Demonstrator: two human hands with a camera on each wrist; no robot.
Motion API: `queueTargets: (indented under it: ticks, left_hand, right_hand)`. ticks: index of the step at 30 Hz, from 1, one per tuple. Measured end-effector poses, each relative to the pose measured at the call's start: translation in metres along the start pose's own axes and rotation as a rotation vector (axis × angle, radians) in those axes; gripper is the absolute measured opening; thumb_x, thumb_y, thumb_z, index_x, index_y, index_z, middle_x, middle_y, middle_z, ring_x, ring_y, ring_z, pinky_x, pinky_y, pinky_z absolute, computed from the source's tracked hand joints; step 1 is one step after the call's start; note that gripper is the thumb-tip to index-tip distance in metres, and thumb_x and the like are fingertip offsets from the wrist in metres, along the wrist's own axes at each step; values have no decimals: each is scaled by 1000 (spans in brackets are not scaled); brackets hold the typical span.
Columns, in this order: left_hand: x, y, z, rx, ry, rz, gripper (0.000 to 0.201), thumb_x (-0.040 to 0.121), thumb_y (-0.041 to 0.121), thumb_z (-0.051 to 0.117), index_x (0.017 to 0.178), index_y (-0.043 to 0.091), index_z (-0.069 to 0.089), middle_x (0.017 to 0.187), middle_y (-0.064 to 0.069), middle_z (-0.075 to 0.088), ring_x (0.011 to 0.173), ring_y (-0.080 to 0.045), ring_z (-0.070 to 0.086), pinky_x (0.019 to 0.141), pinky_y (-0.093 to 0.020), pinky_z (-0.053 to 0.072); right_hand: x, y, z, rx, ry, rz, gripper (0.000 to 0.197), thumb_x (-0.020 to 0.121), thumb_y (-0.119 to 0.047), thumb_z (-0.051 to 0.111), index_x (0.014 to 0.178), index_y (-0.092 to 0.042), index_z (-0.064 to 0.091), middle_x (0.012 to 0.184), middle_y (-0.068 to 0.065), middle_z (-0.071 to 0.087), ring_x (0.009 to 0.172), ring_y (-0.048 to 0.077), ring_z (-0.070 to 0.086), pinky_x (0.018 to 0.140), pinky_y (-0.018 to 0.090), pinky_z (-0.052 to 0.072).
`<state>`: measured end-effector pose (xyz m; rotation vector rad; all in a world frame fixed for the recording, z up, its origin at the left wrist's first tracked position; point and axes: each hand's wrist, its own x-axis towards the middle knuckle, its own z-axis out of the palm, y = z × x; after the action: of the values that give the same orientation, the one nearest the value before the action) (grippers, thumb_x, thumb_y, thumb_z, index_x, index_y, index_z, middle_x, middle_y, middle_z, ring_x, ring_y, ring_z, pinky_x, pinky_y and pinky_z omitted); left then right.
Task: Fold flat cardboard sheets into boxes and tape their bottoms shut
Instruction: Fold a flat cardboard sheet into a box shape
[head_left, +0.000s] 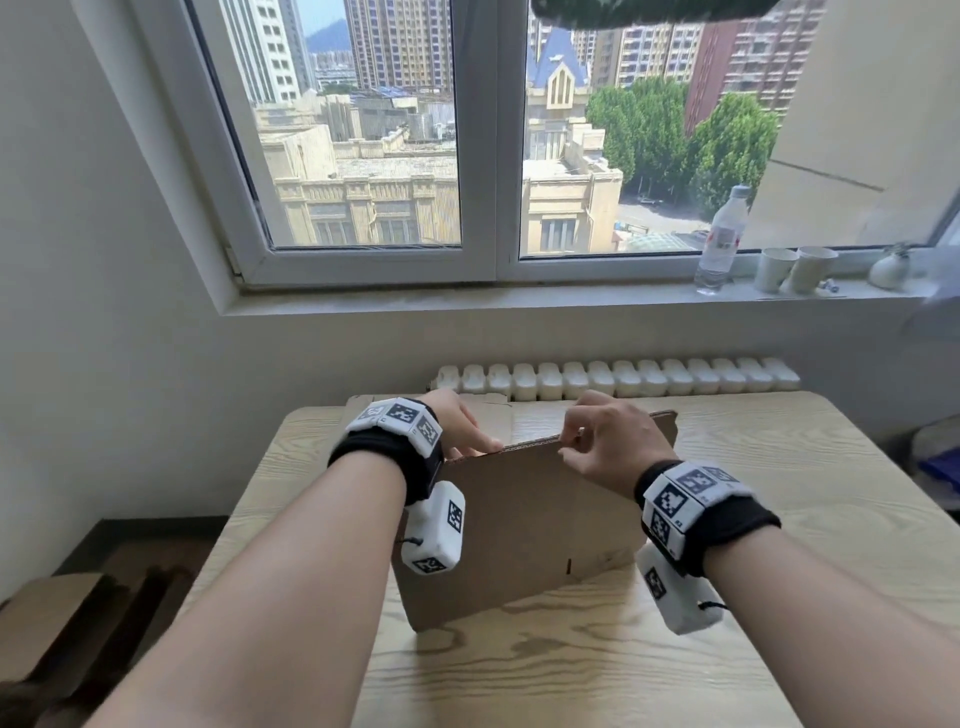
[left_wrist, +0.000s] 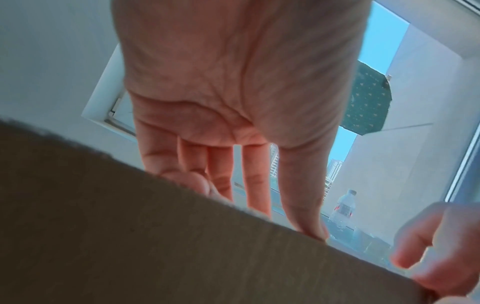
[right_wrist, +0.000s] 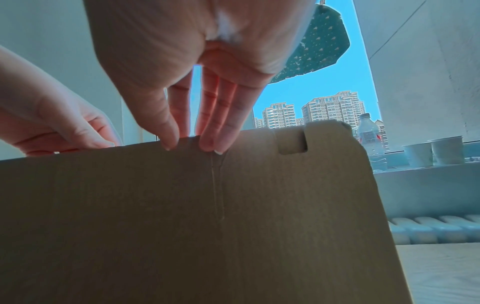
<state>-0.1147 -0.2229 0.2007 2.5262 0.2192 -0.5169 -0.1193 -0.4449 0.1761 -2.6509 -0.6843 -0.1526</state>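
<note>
A flat cardboard sheet (head_left: 519, 519) stands on its edge on the table (head_left: 779, 519), near the person. The left hand (head_left: 457, 421) has straight fingers touching the top edge. The right hand (head_left: 608, 441) pinches the top edge with thumb and fingers. Only the right wrist view shows a notch (right_wrist: 292, 143) cut in the sheet's top. Only the head view shows more cardboard (head_left: 488, 410) lying flat behind. On the far sill stand a bottle (head_left: 722, 239) and two cups (head_left: 795, 270); its label is too small to read
</note>
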Motion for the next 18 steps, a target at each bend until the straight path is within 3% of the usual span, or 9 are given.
queueTargets:
  ticks: [2,7,11,14,17,18]
  left_hand:
    - [2,-1,0,-12,-11,-15,39,79,47,74,100,14,73,67,8,63,62,-7,57,76,-24,50]
    - [8,4,2,44,19,-30,41,80,46,73,101,11,73,89,0,72,75,-16,63,82,-31,55]
    - [3,20,7,229,17,100,27,92,29,60,108,9,71,106,-5,72,83,-16,59,68,-24,50]
    - [-2,38,7,363,-31,153,27,93,15,57,117,9,67,112,-7,70,98,-20,64,75,-23,49]
    - [-4,51,2,361,-158,168,29,87,18,67,114,10,68,89,-4,69,85,-20,65,44,-12,48]
    - [-4,54,0,337,-189,166,30,85,18,70,113,9,68,83,-3,68,80,-20,65,42,-13,48]
  right_hand:
    - [-1,0,1,10,5,-5,10,81,-27,71,75,-23,64,88,-12,54,77,7,58,80,27,51]
    - [-5,0,6,33,50,16,12,79,-25,70,72,-21,61,88,-9,55,75,10,59,77,27,51]
    - [-3,-6,2,-20,14,42,16,81,-32,65,73,-22,55,76,-10,57,73,11,57,74,27,49]
    - [2,-11,-1,-41,-57,73,18,87,-44,58,86,-26,58,77,-12,60,76,11,57,73,28,47]
    - [8,-17,-3,-95,-91,99,25,92,-53,48,94,-33,62,82,-13,57,81,10,51,75,29,41]
    - [9,-19,-4,-95,-84,107,26,92,-53,47,92,-33,64,82,-12,56,82,10,50,76,29,40]
